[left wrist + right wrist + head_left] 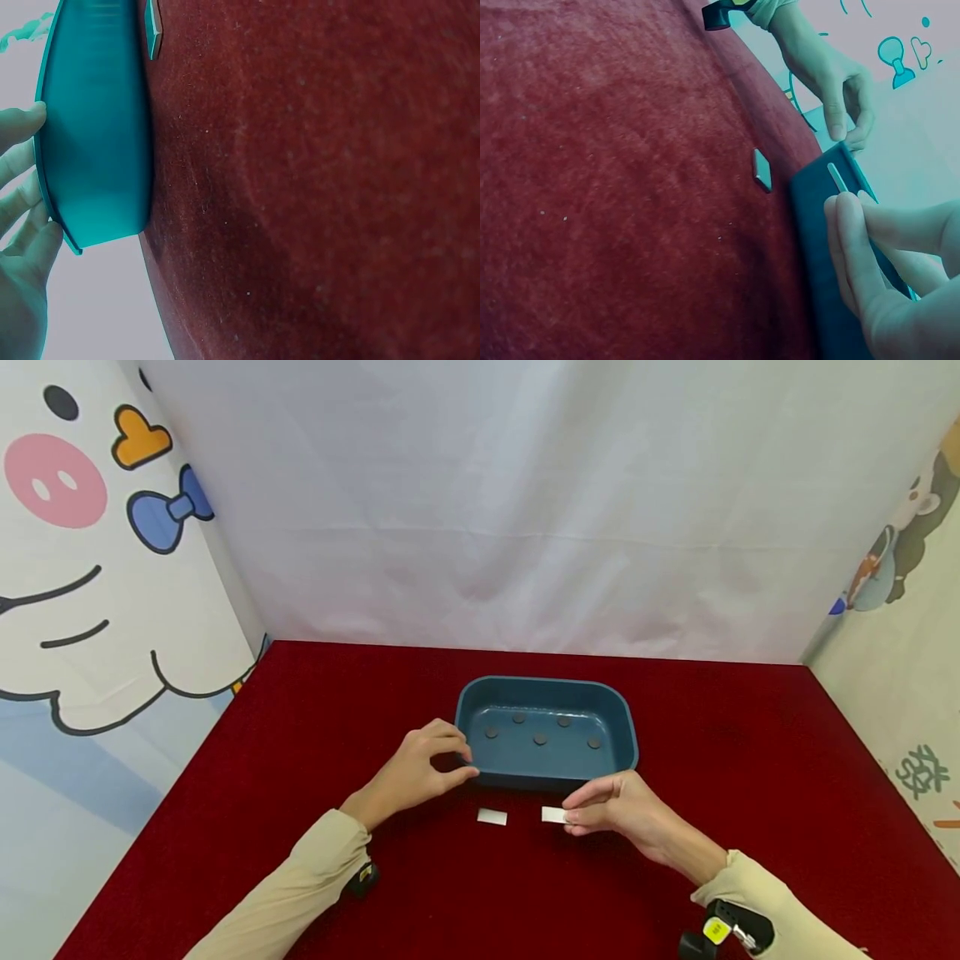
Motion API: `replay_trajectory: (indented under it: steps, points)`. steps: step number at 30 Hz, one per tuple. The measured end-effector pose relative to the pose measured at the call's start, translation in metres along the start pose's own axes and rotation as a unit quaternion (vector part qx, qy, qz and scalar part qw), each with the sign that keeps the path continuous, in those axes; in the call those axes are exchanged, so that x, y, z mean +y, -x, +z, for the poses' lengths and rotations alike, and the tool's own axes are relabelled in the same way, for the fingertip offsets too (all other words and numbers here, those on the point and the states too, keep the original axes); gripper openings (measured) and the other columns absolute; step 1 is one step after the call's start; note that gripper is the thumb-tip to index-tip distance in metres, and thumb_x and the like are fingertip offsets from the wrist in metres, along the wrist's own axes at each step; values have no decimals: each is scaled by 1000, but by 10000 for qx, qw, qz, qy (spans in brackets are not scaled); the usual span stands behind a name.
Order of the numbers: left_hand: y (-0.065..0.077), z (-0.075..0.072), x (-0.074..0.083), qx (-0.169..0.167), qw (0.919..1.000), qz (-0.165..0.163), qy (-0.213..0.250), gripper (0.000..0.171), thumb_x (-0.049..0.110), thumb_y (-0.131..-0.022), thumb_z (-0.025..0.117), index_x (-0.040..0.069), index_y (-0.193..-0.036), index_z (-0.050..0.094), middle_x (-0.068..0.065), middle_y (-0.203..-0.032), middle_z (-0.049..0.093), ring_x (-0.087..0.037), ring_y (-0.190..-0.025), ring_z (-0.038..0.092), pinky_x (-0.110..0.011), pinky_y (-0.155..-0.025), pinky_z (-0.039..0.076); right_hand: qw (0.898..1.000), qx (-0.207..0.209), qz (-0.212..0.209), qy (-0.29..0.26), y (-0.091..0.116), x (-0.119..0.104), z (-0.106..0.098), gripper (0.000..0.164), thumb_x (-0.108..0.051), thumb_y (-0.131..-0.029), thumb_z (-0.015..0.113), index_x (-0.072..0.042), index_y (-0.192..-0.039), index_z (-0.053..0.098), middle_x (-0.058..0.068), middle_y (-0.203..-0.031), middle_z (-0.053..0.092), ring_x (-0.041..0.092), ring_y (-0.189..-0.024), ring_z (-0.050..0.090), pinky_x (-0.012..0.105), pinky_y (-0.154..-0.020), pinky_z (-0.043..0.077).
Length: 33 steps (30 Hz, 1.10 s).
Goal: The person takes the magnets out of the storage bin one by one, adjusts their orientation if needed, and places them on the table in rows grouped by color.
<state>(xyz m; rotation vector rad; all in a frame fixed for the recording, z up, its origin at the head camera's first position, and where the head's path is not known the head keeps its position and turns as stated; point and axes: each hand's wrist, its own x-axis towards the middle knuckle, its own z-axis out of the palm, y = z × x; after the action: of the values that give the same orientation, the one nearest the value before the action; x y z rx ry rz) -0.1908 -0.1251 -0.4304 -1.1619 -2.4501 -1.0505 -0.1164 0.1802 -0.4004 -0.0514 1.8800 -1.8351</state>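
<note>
A blue rectangular basin (pixel 540 692) with rounded corners sits on the red table, several small grey discs (pixel 540 739) spread over its floor. My left hand (pixel 420 766) holds the basin's near left corner, thumb and fingertips at the rim; the left wrist view shows the fingertips along this edge. Between thumb and fingers, my right hand (pixel 618 814) pinches a small white rectangular piece (pixel 553 815) in front of the basin. In the right wrist view this piece (pixel 837 177) appears thin and overlaps the basin wall. A second white piece (pixel 492 817) lies flat on the cloth between the hands.
Red cloth (pixel 337 710) covers the table. A pale curtain (pixel 480 510) hangs behind it, with cartoon-printed panels (pixel 112 610) at left and right. Dark wrist-worn devices (pixel 738 927) sit on both sleeves.
</note>
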Motion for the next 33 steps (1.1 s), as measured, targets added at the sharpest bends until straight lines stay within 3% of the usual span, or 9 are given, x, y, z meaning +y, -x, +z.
replay_trajectory:
  steps: [10, 25, 33]
  points:
    - [0, -1, 1, 23, 10000, 43, -7, 12, 22, -78, 79, 16, -82, 69, 4, -95, 61, -12, -93, 53, -28, -77, 49, 9996, 260, 83, 80, -5, 8, 2, 27, 8, -82, 65, 20, -106, 60, 20, -97, 65, 21, -76, 69, 37, -75, 55]
    - [-2, -1, 1, -4, 10000, 48, -5, 12, 21, -79, 78, 15, -83, 69, 2, -96, 61, -13, -93, 54, -29, -78, 50, 9972, 605, -126, 419, -10, 20, 7, 23, 7, -81, 68, 18, -100, 64, 19, -89, 67, 20, -71, 69, 34, -69, 56]
    - [-1, -1, 1, -6, 10000, 24, -29, 12, 22, -79, 78, 15, -83, 69, 2, -96, 61, -13, -93, 54, -30, -79, 49, 9913, 862, -308, 944, -13, 26, 9, 19, 6, -79, 70, 13, -96, 68, 18, -86, 69, 23, -70, 68, 35, -67, 56]
